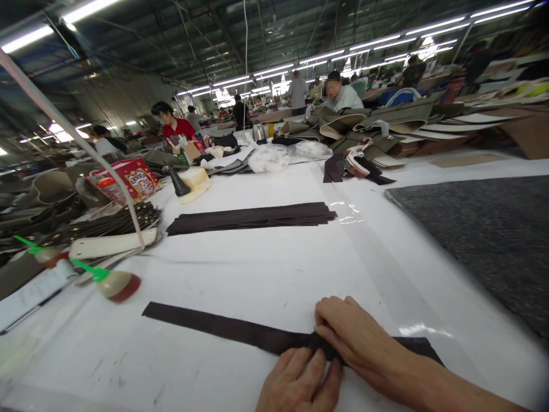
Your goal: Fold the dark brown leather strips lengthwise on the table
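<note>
Strip of dark material (240, 330) runs under both hands (354, 332), which pinch it, ends showing either side.

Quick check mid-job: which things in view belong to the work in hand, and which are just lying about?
In the work:
dark strip, touched by left hand and right hand
strip pile, likely, being similarly dark

Apparently just lying about:
nearer green-tipped bottle
red bag
clear plastic
grey mat
</note>
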A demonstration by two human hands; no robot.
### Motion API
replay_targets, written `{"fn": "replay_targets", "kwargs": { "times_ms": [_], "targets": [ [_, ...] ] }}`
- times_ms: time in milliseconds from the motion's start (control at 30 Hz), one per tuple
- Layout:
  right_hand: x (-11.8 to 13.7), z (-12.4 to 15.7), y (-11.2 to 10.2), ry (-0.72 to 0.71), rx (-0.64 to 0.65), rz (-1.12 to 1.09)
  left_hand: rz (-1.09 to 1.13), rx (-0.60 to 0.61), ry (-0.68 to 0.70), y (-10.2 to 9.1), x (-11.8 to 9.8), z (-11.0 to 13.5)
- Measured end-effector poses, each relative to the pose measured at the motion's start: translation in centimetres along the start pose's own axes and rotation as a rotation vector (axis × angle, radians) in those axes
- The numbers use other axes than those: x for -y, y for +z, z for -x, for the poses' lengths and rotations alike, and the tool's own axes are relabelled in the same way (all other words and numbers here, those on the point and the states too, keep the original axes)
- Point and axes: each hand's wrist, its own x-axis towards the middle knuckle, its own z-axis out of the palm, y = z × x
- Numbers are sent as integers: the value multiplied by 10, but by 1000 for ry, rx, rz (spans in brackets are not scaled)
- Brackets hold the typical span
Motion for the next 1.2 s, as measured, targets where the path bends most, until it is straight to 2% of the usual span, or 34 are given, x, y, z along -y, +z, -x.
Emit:
{"fn": "replay_targets", "kwargs": {
  "times_ms": [133,233,300,400,500,600,667,867,1033,1200],
  "targets": [
    [-8,3,-2,83,21,-183,41,9,-32,-3,-1,1],
    [-10,9,-5,31,45,-251,199,83,-127,-14,2,4],
    [-8,15,-6,-30,25,-239,323,148,-231,-23,7,4],
    [-1,19,-9,-46,2,-179,441,247,-378,-31,21,0],
    [4,20,-11,-20,11,-164,480,369,-434,-29,31,-4],
    [1,21,-11,-28,-10,-192,474,485,-354,-23,36,-4],
    [-4,24,-10,-58,-25,-213,463,517,-279,-22,37,-1],
    [-19,29,-8,-155,-60,-187,429,516,-156,-20,42,4],
    [-31,36,-4,-238,-122,-71,391,511,-93,-18,44,3],
    [-38,41,-1,-319,-126,95,318,530,-46,-17,43,4]
  ]
}}
